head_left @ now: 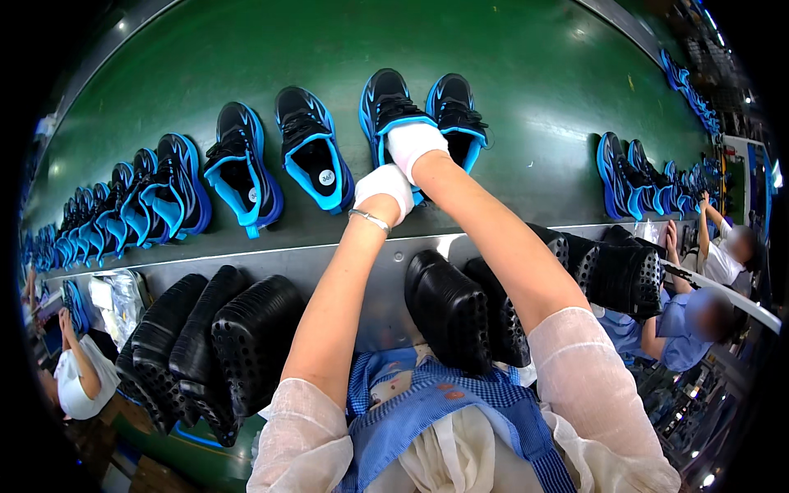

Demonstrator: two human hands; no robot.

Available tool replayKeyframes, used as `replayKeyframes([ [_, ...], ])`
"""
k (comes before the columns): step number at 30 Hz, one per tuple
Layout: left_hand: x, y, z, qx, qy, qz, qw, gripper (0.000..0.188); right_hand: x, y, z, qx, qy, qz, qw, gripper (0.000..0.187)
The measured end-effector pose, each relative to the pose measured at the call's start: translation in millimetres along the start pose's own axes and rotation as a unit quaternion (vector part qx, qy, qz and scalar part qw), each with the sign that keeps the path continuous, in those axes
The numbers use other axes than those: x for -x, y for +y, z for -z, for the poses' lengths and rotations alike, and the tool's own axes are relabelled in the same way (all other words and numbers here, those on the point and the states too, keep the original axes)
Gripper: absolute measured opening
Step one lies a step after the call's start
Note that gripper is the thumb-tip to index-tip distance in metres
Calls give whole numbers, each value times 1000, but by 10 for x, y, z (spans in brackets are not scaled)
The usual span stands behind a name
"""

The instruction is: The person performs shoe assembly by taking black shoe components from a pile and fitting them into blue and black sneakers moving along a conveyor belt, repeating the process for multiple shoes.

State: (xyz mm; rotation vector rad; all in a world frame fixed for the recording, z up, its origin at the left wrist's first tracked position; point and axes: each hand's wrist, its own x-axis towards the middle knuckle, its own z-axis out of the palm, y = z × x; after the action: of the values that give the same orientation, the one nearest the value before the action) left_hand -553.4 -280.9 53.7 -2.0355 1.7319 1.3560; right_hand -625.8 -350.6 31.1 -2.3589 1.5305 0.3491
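On a green surface stands a black sneaker [385,92] with bright blue trim, its toe pointing away from me. My left hand [385,190], in a white glove, is curled at the sneaker's heel. My right hand [417,146], gloved too, lies over the same sneaker's tongue and opening, its fingers hidden by the back of the hand and the shoe. Close on the right is a matching sneaker [453,94], partly behind my right hand. To the left are two more, a nearer sneaker [306,115] and a farther sneaker [238,135], with round white labels inside.
Rows of similar sneakers [182,177] run off left, and more sneakers [612,168] stand at right. A metal edge [370,261] borders the green surface [526,74]. Black ribbed boot-like forms [259,324] hang before me. Other people work at right, one in a blue shirt [689,349], and at left.
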Motion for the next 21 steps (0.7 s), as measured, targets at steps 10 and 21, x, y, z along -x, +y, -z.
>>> replayKeyframes([
  [10, -150, -132, -258, -5, 74, -38, 997, 27, 277, -163, 380, -4, -4, -19, 1000, 22],
  [21, 42, 7, -457, -74, 179, -129, 972, 34, 2133, 884, 953, -212, 149, 87, 962, 28],
])
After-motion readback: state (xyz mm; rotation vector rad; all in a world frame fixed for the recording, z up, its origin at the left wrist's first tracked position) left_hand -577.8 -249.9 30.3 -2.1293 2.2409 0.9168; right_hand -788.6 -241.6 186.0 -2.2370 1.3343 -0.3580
